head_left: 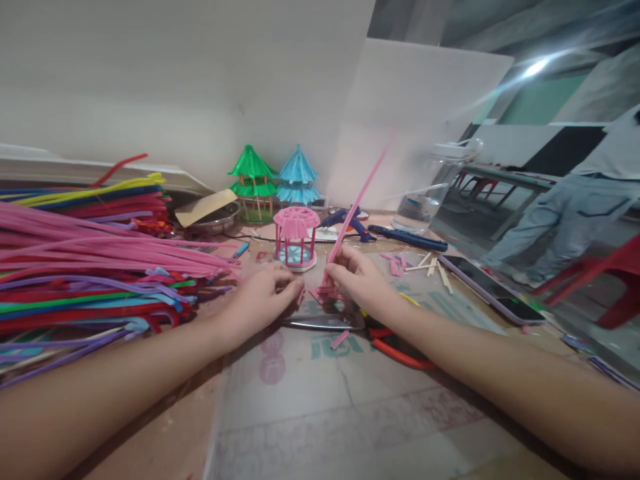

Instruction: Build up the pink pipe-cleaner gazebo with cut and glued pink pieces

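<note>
A long pink pipe cleaner [361, 195] slants up from the pinched fingers of my right hand [357, 277]; its upper end is blurred. My left hand [267, 291] rests low over the table with curled fingers. Beside its thumb tip is a short pink piece [300, 297]; I cannot tell whether the hand grips it. More short pink pieces [324, 292] lie under my right fingers, and one cut piece [341, 340] is nearer me. Scissors with an orange-red handle [400, 353] lie beneath my right wrist. Just behind my hands stands a small pink pavilion model [296, 237].
Bundled coloured pipe cleaners [100, 247] fill the left. Green [253, 183] and blue pavilion models [298, 175] stand by the wall. A blue glue gun [350, 221], wooden sticks [433, 265], a phone [490, 290] and a clear jug [423, 193] are farther right. A person [575, 193] stands beyond.
</note>
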`<action>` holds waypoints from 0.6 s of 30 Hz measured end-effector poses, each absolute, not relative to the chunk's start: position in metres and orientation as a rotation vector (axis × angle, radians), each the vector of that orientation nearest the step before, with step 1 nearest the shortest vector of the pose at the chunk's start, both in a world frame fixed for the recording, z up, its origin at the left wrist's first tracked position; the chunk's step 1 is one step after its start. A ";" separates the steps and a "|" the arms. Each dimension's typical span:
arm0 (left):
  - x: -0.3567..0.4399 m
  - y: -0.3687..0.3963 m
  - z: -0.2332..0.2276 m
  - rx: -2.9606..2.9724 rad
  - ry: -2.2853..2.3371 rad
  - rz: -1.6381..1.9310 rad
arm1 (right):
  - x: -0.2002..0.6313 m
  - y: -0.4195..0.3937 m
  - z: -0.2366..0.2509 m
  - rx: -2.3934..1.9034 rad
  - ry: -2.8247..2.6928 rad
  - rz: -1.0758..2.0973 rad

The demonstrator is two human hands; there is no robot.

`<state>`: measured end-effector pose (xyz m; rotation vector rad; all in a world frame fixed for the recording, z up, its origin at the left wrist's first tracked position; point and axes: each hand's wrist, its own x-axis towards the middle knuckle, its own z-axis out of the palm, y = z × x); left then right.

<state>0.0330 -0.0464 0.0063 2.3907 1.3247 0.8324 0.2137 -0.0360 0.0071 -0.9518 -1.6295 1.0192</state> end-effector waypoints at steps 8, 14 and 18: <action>0.037 -0.044 0.007 2.790 0.913 0.647 | 0.212 -0.035 0.003 -0.904 -1.635 1.090; 0.043 -0.040 0.009 2.957 0.958 0.503 | 0.210 -0.033 0.001 -0.879 -1.634 1.096; 0.041 -0.047 0.011 2.901 1.038 0.671 | 0.211 -0.034 0.002 -0.859 -1.609 1.059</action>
